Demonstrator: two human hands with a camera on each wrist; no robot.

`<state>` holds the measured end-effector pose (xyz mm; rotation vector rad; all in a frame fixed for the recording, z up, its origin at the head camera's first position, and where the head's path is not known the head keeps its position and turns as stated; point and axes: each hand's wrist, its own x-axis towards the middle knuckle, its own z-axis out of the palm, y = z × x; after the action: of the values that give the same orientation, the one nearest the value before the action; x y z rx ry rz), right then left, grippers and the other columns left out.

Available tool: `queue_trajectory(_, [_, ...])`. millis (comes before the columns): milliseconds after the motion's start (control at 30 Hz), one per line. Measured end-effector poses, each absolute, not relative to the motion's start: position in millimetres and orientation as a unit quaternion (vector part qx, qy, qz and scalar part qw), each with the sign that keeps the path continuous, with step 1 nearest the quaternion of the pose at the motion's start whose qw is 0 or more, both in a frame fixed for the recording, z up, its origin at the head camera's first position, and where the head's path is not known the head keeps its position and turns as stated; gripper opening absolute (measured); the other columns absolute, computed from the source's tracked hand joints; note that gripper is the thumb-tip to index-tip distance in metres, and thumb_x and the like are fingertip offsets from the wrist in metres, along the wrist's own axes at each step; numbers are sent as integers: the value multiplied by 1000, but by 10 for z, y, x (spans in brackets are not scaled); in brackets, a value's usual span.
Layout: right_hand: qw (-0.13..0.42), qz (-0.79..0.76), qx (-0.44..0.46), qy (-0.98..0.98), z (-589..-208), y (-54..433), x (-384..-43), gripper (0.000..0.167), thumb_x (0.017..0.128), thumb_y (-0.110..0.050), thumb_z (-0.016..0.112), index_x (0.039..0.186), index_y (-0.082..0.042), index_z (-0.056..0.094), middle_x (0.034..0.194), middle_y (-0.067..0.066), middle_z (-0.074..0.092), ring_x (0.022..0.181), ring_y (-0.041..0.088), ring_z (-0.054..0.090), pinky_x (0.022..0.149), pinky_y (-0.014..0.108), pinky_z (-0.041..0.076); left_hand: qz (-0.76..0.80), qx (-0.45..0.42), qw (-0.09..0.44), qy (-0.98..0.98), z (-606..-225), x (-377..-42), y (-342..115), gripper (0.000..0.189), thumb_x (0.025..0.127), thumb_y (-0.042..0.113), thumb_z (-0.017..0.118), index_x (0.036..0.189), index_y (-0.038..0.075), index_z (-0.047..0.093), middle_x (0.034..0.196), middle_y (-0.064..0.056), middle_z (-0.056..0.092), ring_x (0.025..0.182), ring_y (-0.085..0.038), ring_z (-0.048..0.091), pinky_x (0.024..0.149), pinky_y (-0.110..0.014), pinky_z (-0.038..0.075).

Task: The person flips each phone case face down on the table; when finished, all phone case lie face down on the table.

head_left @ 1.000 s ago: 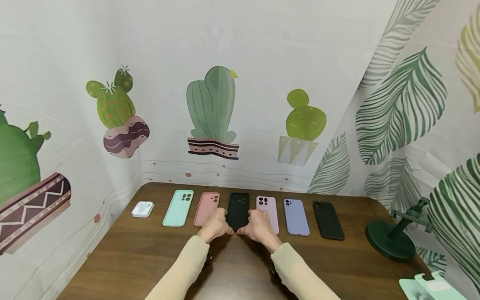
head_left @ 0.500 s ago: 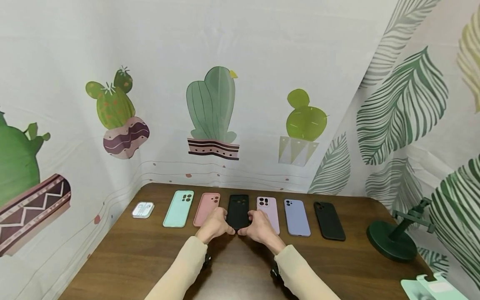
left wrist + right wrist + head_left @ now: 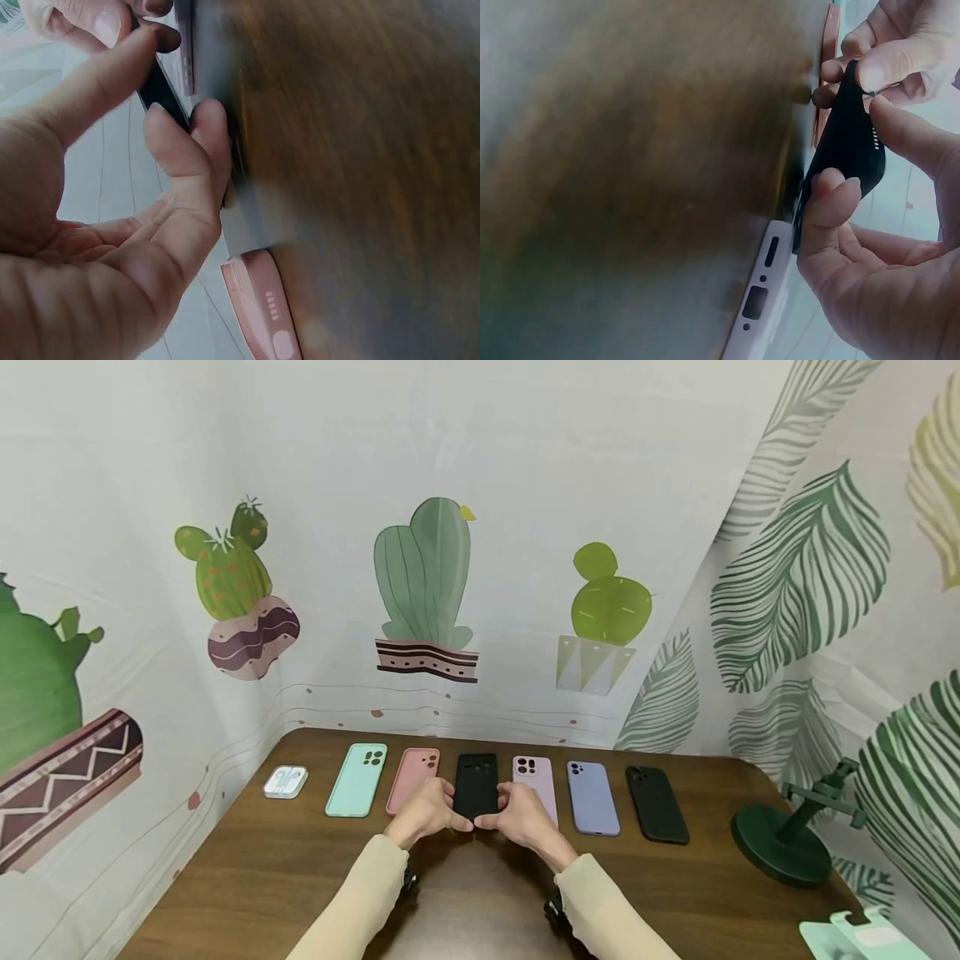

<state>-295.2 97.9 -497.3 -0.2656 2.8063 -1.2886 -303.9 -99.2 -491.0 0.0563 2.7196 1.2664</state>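
Observation:
A black phone case [image 3: 476, 789] is at the middle of a row of phone cases, camera cutouts at its far end. My left hand [image 3: 427, 810] grips its near left side between thumb and fingers. On the near right side, my right hand [image 3: 521, 814] holds it the same way, and the thumbs almost meet at the near edge. In the right wrist view the black case [image 3: 847, 142] slants, its near end raised off the table. A pink case [image 3: 412, 777] lies beside my left hand, and a lilac case [image 3: 542, 789] beside my right.
Mint [image 3: 356, 781], periwinkle [image 3: 594, 797] and another black case [image 3: 657, 804] lie farther out in the row. Boxed earphones [image 3: 286, 782] sit far left. A dark green stand [image 3: 783, 843] and a mint stand [image 3: 855, 935] are at the right. Printed cloth [image 3: 517, 568] hangs behind the table.
The black case has shifted slightly toward me, and both hands have moved a little nearer with it. The other cases stay in place.

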Motion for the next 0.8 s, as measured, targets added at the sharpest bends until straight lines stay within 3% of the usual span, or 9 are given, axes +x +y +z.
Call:
queue_trajectory(200, [19, -415, -89, 905, -5027, 1013, -2978, 74, 80, -22, 96, 137, 14, 65, 103, 15, 74, 90, 21, 65, 83, 38, 58, 433, 29, 76, 898, -4946, -3058, -1012, 74, 73, 11, 101, 133, -10, 63, 109, -17, 77, 90, -21, 72, 89, -44, 63])
queue_trajectory(500, [29, -411, -104, 905, -5011, 1042, -2978, 77, 79, -22, 97, 139, 13, 65, 103, 14, 75, 91, 20, 65, 83, 38, 58, 505, 43, 124, 853, -4980, -3078, -1047, 97, 76, 2, 97, 156, -16, 44, 107, -19, 73, 79, -17, 72, 80, -37, 65])
queue_trajectory(800, [29, -424, -103, 899, -5017, 1036, -2987, 82, 78, -20, 98, 142, 16, 61, 98, 12, 70, 86, 18, 59, 76, 32, 52, 523, 48, 136, 840, -4983, -3058, -1029, 100, 77, -4, 93, 159, -17, 37, 104, -18, 71, 72, -15, 71, 73, -31, 64])
